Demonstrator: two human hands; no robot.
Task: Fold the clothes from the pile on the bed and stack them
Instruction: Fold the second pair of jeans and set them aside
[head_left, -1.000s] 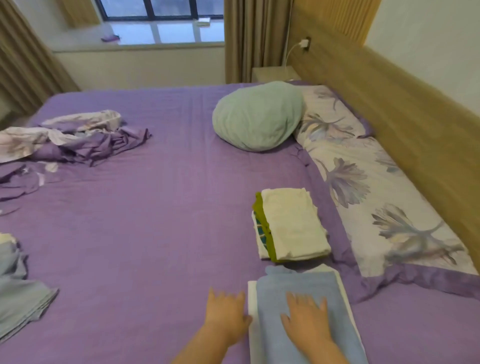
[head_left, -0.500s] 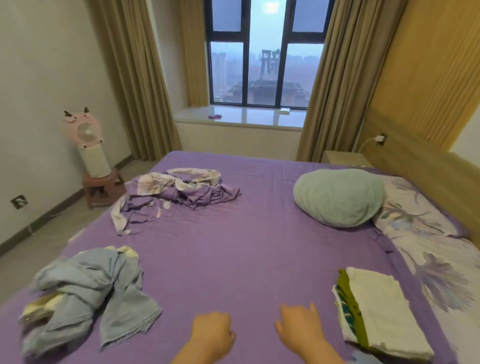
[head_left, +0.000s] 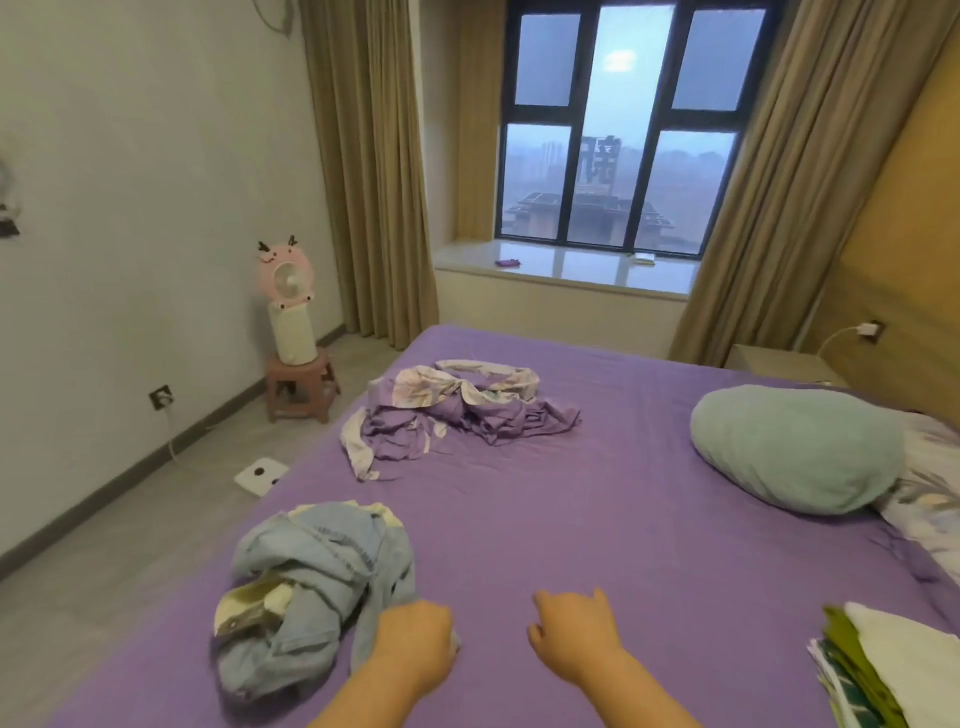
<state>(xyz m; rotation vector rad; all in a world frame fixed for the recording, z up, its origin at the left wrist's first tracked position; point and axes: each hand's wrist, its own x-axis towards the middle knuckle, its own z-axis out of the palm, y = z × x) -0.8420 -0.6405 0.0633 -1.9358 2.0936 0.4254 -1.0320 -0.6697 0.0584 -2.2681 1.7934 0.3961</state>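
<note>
We see our left hand (head_left: 413, 644) at the near edge of the crumpled pale-blue denim garment (head_left: 311, 582), its fingers curled under so that the knuckles face us; a bit of blue cloth shows at its right edge, yet we cannot tell whether that grip has actually closed on the cloth or is merely touching it. Our right hand (head_left: 574, 634) hangs over bare purple bedsheet (head_left: 597, 499) with loosely bent fingers and holds nothing. The relation that matters is this: the denim heap, with a cream-and-olive piece tucked in it, lies at about ten o'clock from our left hand and touching it, while from our right hand it sits off at nine o'clock, well apart, so the left is plainly the nearer. The heap runs roughly from seven to one o'clock, its long axis slanting away from us. We judge the coming move to be a pull of this garment toward the open middle of the bed, and nothing stands in that path. Farther off at twelve o'clock lies a rumpled purple floral bedding bundle (head_left: 457, 410). At three o'clock, at the frame's lower right corner, the folded stack (head_left: 878, 670) with its white top and green layer waits. A mint-green pillow (head_left: 795, 449) rests at two o'clock.
</note>
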